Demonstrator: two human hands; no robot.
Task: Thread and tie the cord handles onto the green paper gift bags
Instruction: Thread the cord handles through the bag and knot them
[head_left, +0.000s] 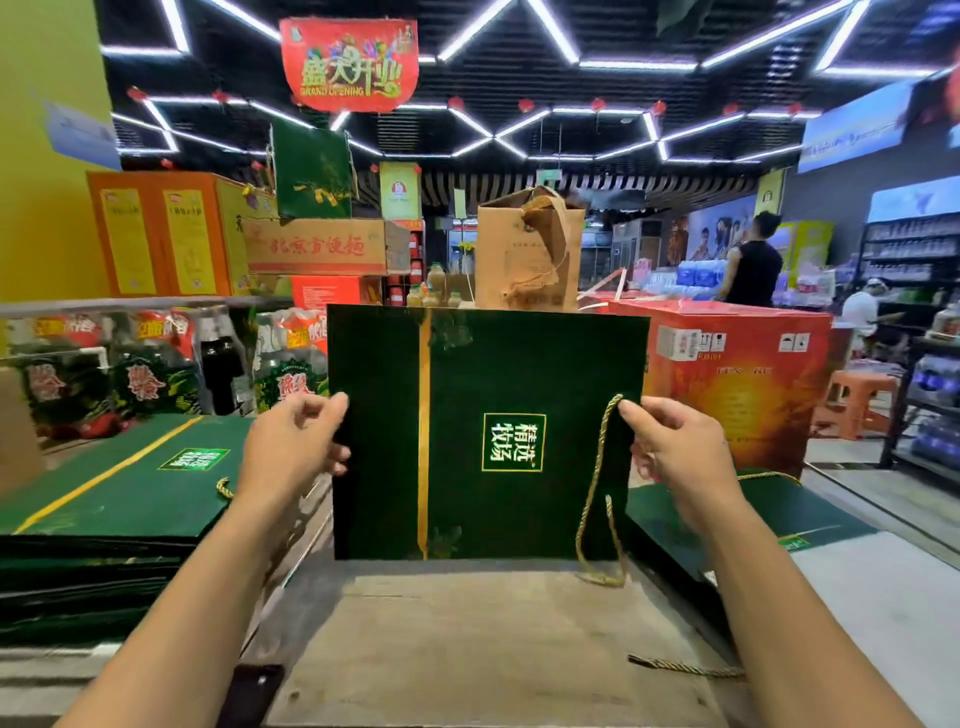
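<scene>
I hold a flat dark green gift bag (519, 364) upright in front of me, turned sideways, with a gold stripe and a gold-framed label. My left hand (296, 441) pinches its left edge. My right hand (670, 447) grips the right edge together with a gold twisted cord (592, 493), which hangs in a loop down the bag's face to the cardboard. A second loose cord (685, 667) lies on the cardboard near my right forearm.
A stack of flat green bags (119, 499) lies at my left, more green bags (779, 514) at my right. A cardboard sheet (467, 639) covers the work surface. Behind stand a brown paper bag (530, 254), boxes, shelves and people at the right.
</scene>
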